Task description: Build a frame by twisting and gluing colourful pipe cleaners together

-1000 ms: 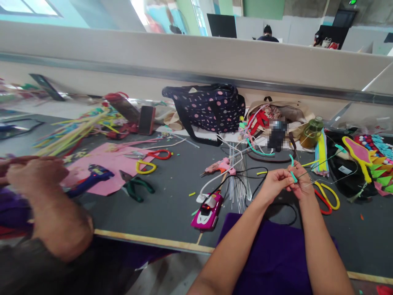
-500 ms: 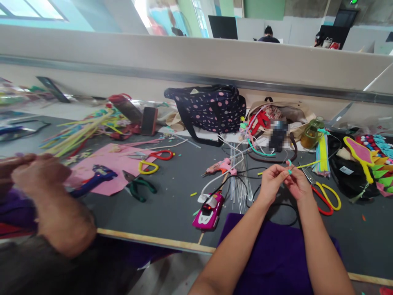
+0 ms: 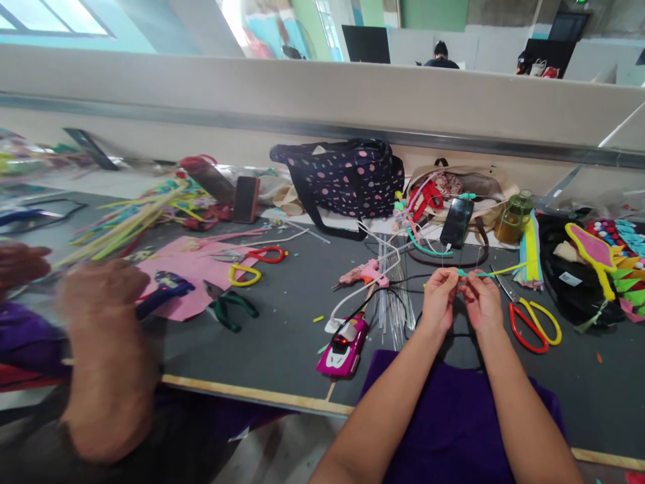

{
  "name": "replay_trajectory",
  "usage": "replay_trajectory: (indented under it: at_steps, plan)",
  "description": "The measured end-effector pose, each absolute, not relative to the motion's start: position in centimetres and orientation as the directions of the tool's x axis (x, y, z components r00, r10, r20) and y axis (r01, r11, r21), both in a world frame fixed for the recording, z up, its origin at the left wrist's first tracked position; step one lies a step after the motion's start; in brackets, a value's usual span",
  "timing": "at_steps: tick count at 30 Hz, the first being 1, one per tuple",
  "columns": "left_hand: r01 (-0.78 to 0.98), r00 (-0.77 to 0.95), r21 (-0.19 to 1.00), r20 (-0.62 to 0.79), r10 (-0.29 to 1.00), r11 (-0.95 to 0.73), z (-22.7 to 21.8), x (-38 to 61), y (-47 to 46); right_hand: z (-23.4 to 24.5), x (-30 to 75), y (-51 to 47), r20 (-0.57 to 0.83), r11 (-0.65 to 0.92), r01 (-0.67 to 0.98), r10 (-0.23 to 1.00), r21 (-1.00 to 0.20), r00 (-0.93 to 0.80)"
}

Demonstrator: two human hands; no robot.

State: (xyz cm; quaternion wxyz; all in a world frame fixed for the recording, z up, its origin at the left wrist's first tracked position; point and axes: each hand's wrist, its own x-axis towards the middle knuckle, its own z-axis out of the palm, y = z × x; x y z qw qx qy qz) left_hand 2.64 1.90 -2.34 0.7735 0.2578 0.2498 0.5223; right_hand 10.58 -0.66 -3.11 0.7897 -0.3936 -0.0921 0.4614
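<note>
In the head view my left hand [image 3: 441, 296] and my right hand [image 3: 481, 297] meet above the dark table, fingertips close together. Both pinch a thin fuzzy pipe cleaner [image 3: 486, 274], teal near the fingers and yellow toward its right end. Its middle is partly covered by my fingers. Just right of my right hand lie scissors [image 3: 527, 323] with red and yellow handles. A smartphone [image 3: 457, 222] stands tilted behind my hands, plugged to a white cable.
A pink glue gun [image 3: 363, 274] rests left of my hands, near clear glue sticks [image 3: 390, 309] and a magenta power strip [image 3: 343, 346]. Pliers [image 3: 229, 306] lie farther left. A co-worker's blurred hand [image 3: 103, 289] is at far left. A bottle [image 3: 514, 216] stands behind right.
My hands have drawn closer and levelled; the small teal curl above my fingertips no longer shows, and the teal stretch now runs nearly straight. The co-worker's nearer hand shifted right.
</note>
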Motion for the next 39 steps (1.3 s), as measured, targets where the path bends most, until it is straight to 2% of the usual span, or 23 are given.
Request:
replay_trajectory:
  at_steps: [5,8,13,21,30,35,39]
  plan:
    - [-0.687,0.298,0.650,-0.156,0.942,0.326,-2.3,2.4,2.2,-2.5,9.7,-0.6,-0.141,0.355,-0.557,0.738,-0.751,0.660]
    - [-0.674,0.296,0.660,-0.171,0.940,0.332,-2.3,2.4,2.3,-2.2,9.3,-0.8,-0.055,0.402,-0.439,0.685,-0.804,0.727]
    - [-0.667,0.292,0.669,-0.171,0.941,0.329,-2.0,2.3,2.2,-2.1,9.0,-1.3,0.065,0.365,-0.235,0.648,-0.901,0.759]
    - [-0.679,0.260,0.683,-0.120,0.958,0.270,-1.6,2.6,1.6,-2.2,9.0,-1.4,0.061,0.309,-0.252,0.732,-0.917,0.678]
    - [-0.582,0.338,0.760,-0.096,0.936,0.288,-1.3,2.6,1.3,-2.1,10.2,-1.4,0.105,0.357,-0.205,0.684,-0.911,0.721]
    - [-0.525,0.411,0.784,-0.109,0.905,0.333,-1.0,2.3,1.5,-2.2,10.8,-1.6,0.133,0.347,-0.173,0.702,-0.922,0.699]
    - [-0.521,0.404,0.791,-0.104,0.909,0.322,-1.1,2.1,1.8,-2.1,10.9,-1.8,0.152,0.325,-0.135,0.719,-0.936,0.679]
